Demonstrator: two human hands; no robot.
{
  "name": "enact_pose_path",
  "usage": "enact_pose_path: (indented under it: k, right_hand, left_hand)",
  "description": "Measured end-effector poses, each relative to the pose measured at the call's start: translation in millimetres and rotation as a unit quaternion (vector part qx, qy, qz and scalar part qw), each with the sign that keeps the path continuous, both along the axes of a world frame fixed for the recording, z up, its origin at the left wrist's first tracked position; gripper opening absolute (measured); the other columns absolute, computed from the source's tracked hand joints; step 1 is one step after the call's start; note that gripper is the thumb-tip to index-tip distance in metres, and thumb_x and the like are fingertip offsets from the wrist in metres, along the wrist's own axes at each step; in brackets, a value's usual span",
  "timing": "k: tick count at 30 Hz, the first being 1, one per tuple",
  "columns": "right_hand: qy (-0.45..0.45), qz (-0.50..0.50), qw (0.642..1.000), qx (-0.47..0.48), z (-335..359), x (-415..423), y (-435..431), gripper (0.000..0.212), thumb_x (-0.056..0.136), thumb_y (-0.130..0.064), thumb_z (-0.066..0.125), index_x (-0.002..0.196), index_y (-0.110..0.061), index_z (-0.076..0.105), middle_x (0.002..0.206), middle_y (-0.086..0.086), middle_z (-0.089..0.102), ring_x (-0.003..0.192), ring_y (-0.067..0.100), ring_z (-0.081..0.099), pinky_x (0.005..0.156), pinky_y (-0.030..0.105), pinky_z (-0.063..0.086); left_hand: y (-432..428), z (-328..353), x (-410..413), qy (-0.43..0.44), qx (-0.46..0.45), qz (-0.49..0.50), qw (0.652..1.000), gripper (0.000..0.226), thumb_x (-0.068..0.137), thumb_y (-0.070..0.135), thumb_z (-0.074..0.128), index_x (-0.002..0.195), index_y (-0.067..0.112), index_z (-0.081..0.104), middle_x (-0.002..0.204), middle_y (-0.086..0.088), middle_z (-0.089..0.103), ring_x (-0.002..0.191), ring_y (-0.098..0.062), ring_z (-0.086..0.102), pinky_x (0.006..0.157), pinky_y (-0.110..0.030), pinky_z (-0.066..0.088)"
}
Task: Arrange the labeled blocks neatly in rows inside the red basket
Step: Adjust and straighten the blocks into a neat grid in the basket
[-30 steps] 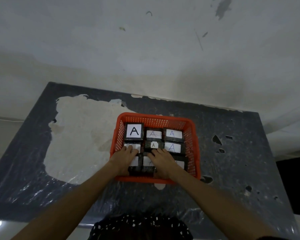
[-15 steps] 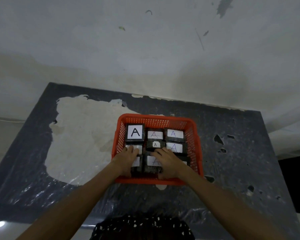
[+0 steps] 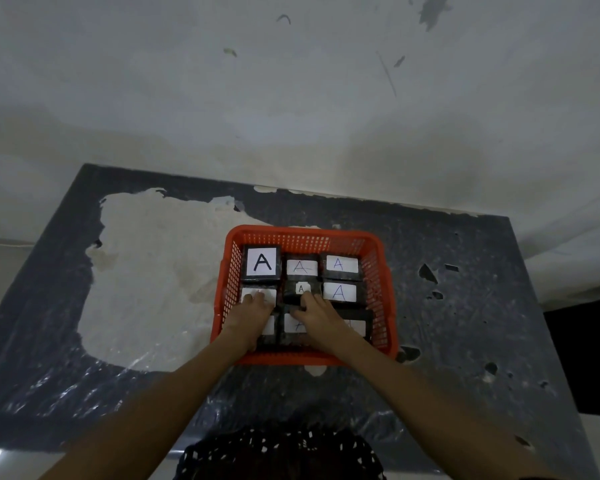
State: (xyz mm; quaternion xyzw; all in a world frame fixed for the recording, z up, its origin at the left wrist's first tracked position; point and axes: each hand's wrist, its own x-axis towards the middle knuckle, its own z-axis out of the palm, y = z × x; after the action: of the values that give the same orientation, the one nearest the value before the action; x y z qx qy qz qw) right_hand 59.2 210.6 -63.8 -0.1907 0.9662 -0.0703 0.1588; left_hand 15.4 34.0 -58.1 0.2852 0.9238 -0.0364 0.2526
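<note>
A red basket (image 3: 378,271) on the table holds several black blocks with white "A" labels, in three rows. The far row has a large-label block (image 3: 261,264) and two others (image 3: 302,267) (image 3: 341,264). My left hand (image 3: 253,313) lies flat on the left blocks of the middle and near rows, fingertips on a white label (image 3: 253,292). My right hand (image 3: 317,318) covers the near row, and its fingertips curl onto the near edge of the small-label centre block (image 3: 300,289). Beside that sits another labelled block (image 3: 340,292).
The basket stands on a dark table (image 3: 465,341) with a large pale worn patch (image 3: 153,271) to its left and small chips to its right. A stained wall (image 3: 291,98) runs behind the table. Dark patterned clothing (image 3: 281,455) shows at the bottom.
Both hands stay in the basket's near half. My right fingertips have crept slightly toward the small-label centre block. The blocks have hardly shifted.
</note>
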Motion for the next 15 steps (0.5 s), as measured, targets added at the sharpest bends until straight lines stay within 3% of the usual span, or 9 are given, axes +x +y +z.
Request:
enact_pose_path:
  k: [3,6,10,15]
  right_hand:
    - [-0.010,-0.045,0.999,-0.017,-2.4,3.6,-3.5,0.043,0.082,-0.016,0.065,0.123,-0.009,0.056,0.117,0.021,0.048,0.104,0.037,0.049,0.084,0.045,0.046]
    - [-0.025,-0.064,0.997,-0.044,2.2,3.1,4.2,0.049,0.083,-0.028,0.065,0.129,-0.016,0.052,0.117,0.014,0.047,0.106,0.029,0.044,0.087,0.042,0.041]
    - [0.004,-0.166,0.983,-0.080,11.6,5.3,28.4,0.029,0.087,-0.021,0.057,0.115,-0.016,0.062,0.113,0.006,0.056,0.107,0.023,0.049,0.095,0.039,0.041]
    - [-0.003,-0.231,0.969,-0.089,5.4,17.0,54.1,0.025,0.089,-0.014,0.056,0.112,-0.014,0.067,0.110,0.009,0.063,0.103,0.026,0.053,0.091,0.032,0.043]
  left_hand:
    - [-3.7,-4.1,4.1,0.004,-0.002,-0.005,1.000,0.078,0.073,0.019,0.073,0.138,0.011,0.029,0.149,-0.018,0.021,0.133,-0.034,0.030,0.106,-0.046,0.038]
    - [-9.7,-5.5,5.0,0.001,0.026,0.005,1.000,0.074,0.077,0.024,0.069,0.139,0.014,0.030,0.150,-0.017,0.021,0.134,-0.033,0.028,0.108,-0.046,0.037]
    - [-10.2,-3.1,9.7,0.002,0.063,0.043,0.997,0.056,0.085,0.032,0.059,0.135,0.016,0.039,0.148,-0.016,0.026,0.131,-0.030,0.035,0.105,-0.043,0.039]
    - [1.2,-2.1,14.8,0.026,0.104,0.036,0.994,0.059,0.083,0.030,0.061,0.134,0.013,0.037,0.143,-0.013,0.035,0.125,-0.026,0.041,0.097,-0.040,0.047]
